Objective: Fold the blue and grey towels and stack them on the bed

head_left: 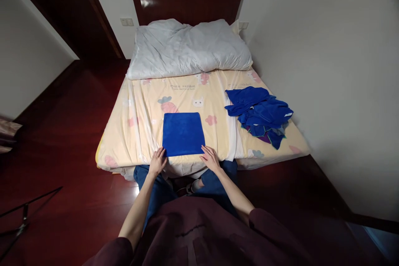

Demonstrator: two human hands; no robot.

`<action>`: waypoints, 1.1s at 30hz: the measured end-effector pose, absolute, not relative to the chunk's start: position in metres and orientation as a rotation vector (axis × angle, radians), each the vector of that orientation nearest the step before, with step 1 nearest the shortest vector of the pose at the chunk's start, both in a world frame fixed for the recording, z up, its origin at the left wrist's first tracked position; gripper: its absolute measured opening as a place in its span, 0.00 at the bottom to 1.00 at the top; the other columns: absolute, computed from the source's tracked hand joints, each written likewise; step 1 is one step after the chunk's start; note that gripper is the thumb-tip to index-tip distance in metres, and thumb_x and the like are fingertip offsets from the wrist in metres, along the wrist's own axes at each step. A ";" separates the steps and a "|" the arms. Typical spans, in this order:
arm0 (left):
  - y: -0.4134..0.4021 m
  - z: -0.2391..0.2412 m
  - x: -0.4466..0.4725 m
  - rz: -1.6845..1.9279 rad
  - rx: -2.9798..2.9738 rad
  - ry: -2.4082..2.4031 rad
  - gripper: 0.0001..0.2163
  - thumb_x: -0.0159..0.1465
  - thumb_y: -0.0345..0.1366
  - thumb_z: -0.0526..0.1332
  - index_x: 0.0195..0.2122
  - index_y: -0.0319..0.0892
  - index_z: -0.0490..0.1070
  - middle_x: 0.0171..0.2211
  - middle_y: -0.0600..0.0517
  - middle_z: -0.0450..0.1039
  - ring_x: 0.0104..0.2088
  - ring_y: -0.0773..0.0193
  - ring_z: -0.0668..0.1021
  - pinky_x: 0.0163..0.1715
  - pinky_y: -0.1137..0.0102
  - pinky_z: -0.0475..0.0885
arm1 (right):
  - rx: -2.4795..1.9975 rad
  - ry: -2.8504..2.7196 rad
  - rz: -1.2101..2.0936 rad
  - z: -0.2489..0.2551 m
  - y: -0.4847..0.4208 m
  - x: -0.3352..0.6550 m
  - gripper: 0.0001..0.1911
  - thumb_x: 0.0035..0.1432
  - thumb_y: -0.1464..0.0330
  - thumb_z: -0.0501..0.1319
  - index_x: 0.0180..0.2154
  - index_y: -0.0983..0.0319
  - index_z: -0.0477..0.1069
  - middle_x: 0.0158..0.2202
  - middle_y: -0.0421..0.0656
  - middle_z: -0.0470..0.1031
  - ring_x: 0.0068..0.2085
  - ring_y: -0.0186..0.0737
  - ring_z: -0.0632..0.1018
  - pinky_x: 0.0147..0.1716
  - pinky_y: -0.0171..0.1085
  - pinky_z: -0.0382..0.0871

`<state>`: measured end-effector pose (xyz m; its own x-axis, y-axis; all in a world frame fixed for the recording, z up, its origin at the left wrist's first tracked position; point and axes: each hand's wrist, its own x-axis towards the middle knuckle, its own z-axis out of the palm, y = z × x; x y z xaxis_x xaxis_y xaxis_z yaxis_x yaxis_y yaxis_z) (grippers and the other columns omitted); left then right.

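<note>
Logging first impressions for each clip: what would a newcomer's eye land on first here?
Most striking is the flat blue cloth, spread square near the foot edge of the bed, with the left hand and right hand resting at its two near corners. Next comes the rumpled pile of blue cloths on the bed's right side, by the wall. Behind both, a white duvet is bunched against the dark headboard.

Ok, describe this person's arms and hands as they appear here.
Both arms are bare from the elbow down, with dark maroon sleeves pushed up to about the elbows. The left hand and right hand are bare: no gloves, and no rings or watch visible.
</note>
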<state>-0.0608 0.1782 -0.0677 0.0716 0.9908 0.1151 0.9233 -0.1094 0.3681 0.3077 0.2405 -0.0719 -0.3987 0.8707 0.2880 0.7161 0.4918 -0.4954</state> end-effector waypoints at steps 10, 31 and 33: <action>0.197 -0.053 -0.038 0.296 2.181 1.988 0.26 0.65 0.23 0.47 0.61 0.42 0.69 0.68 0.41 0.62 0.69 0.43 0.60 0.63 0.35 0.57 | -1.444 -2.113 0.398 -0.071 0.259 0.290 0.34 0.51 0.82 0.54 0.58 0.62 0.74 0.58 0.47 0.76 0.59 0.49 0.73 0.61 0.50 0.69; 0.192 -0.057 -0.059 0.698 1.929 1.942 0.23 0.56 0.25 0.53 0.49 0.42 0.78 0.54 0.48 0.77 0.54 0.54 0.75 0.59 0.57 0.69 | -1.407 -1.779 0.728 -0.077 0.258 0.313 0.27 0.45 0.82 0.53 0.41 0.59 0.83 0.44 0.44 0.84 0.46 0.44 0.81 0.47 0.43 0.77; 0.198 -0.059 -0.062 0.731 1.887 1.927 0.20 0.58 0.27 0.52 0.46 0.42 0.79 0.52 0.47 0.78 0.53 0.55 0.76 0.59 0.57 0.69 | -1.383 -1.763 0.779 -0.079 0.262 0.314 0.25 0.44 0.81 0.54 0.38 0.59 0.83 0.43 0.45 0.84 0.46 0.44 0.81 0.45 0.43 0.78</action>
